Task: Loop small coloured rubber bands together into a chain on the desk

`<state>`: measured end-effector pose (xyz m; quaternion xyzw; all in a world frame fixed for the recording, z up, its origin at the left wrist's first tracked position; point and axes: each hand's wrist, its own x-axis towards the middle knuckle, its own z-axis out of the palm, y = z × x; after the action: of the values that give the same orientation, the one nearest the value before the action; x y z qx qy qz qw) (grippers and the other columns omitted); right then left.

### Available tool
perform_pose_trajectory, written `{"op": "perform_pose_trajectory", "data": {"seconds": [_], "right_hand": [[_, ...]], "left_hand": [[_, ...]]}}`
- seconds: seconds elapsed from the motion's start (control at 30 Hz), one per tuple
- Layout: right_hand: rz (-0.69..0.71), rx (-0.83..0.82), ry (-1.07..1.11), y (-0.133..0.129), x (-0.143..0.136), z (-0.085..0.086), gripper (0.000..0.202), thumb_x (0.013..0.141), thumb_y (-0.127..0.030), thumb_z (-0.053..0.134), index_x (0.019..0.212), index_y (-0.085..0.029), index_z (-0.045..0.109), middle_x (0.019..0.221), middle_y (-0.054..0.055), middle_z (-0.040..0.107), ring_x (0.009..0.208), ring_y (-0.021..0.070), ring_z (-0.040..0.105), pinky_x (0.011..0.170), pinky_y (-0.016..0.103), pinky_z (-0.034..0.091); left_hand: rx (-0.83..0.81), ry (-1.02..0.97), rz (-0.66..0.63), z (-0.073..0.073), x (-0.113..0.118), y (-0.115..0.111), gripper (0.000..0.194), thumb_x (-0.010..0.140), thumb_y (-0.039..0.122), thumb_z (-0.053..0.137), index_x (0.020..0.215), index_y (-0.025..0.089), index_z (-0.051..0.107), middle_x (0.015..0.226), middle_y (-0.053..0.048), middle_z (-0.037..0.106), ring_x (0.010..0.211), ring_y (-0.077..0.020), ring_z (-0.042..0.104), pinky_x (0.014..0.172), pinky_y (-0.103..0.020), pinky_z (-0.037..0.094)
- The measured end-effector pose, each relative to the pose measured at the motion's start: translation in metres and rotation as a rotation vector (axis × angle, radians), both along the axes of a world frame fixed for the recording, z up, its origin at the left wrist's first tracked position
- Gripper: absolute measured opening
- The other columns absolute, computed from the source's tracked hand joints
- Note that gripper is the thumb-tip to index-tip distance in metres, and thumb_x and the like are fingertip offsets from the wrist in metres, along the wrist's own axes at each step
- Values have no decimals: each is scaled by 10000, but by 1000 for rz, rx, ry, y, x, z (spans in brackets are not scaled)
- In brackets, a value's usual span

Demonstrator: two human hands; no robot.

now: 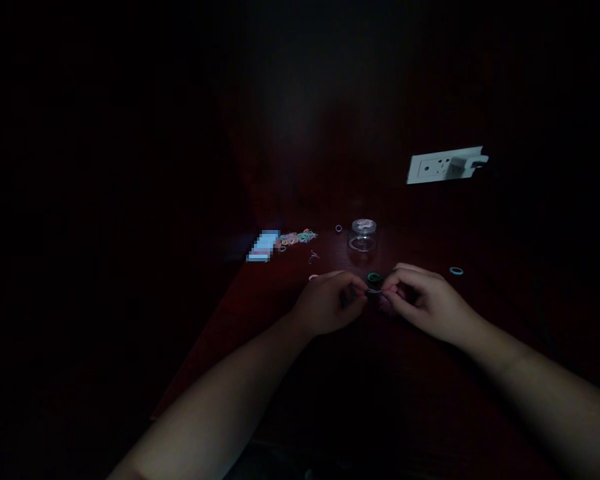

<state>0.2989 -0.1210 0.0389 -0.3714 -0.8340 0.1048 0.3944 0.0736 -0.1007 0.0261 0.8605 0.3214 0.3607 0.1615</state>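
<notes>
The scene is very dark. My left hand and my right hand meet over a dark reddish table, fingertips pinched together on a small thin band stretched between them. A small green ring lies just behind the fingertips. A small clear jar stands further back. A heap of small coloured bands lies to the jar's left.
A teal ring lies to the right of my right hand, and a small purple ring sits left of the jar. A bright blurred rectangle lies at the table's left edge. A white wall socket with a plug is behind.
</notes>
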Motion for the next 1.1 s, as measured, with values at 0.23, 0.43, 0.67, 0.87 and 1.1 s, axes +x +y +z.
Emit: {"op": "perform_pose_trajectory", "data": {"seconds": [0.23,0.43,0.67,0.87,1.1], "right_hand": [[-197,60,118,12,23,7,76,856,-233,610,795,-194,634,755,41,594,614,156,533,537,284,420],[-98,17,82,8,6,-7,93,868,-207,596,786,-183,632,731,24,563,631,150,537,561,273,424],[8,15,33,-4,-14,-10,96,869,-162,580,784,-187,619,727,7,543,643,136,527,582,257,416],[13,-25,29,-5,-12,-6,100,837,-139,584,750,-189,584,736,5,546,634,133,523,579,257,416],[-127,-14,124,7,12,-7,104,811,-164,587,712,-191,568,708,-1,525,627,138,507,568,255,413]], "left_hand": [[12,-73,-5,-2,-6,5,127,859,221,607,969,181,657,853,-21,686,660,-102,604,631,-245,496],[36,-96,-2,-2,-5,6,166,845,286,667,975,182,666,873,-30,693,725,-124,627,654,-250,506],[42,-36,3,-1,1,2,121,875,313,651,858,202,695,784,-14,704,712,-135,630,671,-262,498],[29,-19,16,0,2,2,90,861,276,654,821,211,702,783,-5,713,735,-142,634,668,-256,488],[32,-132,69,-2,-8,11,84,844,219,632,773,195,669,771,0,692,655,-112,598,625,-232,482]]}}
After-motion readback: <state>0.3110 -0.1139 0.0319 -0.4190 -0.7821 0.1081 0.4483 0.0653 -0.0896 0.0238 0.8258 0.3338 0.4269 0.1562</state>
